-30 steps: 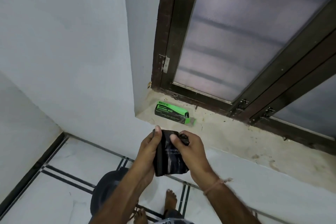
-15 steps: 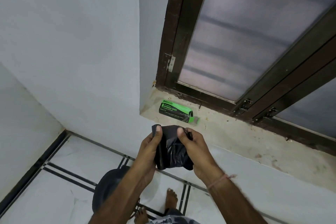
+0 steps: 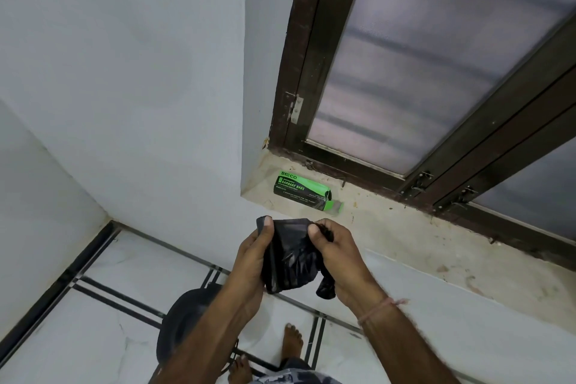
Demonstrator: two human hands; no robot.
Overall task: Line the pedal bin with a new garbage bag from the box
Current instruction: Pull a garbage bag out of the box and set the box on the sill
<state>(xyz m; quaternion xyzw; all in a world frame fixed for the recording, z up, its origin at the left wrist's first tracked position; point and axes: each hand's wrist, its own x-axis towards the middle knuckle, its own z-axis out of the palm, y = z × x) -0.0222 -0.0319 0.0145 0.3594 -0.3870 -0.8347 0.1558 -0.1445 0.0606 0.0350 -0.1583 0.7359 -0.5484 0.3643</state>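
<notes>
A folded black garbage bag (image 3: 288, 262) is held at chest height between both hands. My left hand (image 3: 254, 262) pinches its left edge with the thumb on top. My right hand (image 3: 338, 259) grips the right side, and a loose corner of the bag hangs below it. The green and black garbage bag box (image 3: 300, 188) lies on the window sill beyond my hands, one end flap open. The dark round pedal bin (image 3: 182, 326) stands on the floor below, partly hidden by my left forearm.
The stone window sill (image 3: 420, 246) runs to the right under a dark-framed frosted window (image 3: 420, 56). White walls meet in a corner at left. My bare feet (image 3: 293, 343) stand on white floor tiles with dark lines, beside the bin.
My hands have drawn slightly apart, and the bag has loosened from a tight fold, with a corner now hanging below my right hand. The view has shifted slightly.
</notes>
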